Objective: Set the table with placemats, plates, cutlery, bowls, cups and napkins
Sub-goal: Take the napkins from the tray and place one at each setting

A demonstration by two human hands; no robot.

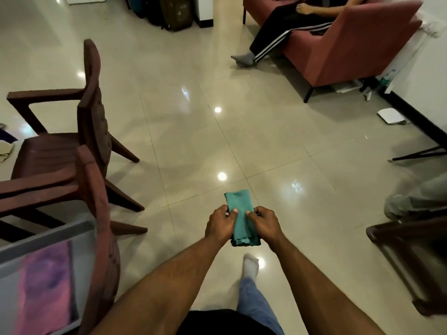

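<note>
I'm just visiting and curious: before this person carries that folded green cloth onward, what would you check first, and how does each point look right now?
1. Both hands grip the green napkin: ok, left hand and right hand pinch its sides.
2. Napkin folded: ok, though its lower end looks bunched.
3. Floor ahead free to walk: ok.
4. Clearance from the brown chairs on the left: ok, they stand apart from the arms.
5. Table in sight: not ok, none clearly shows.
6. How many napkins are in the bundle: cannot tell.
</note>
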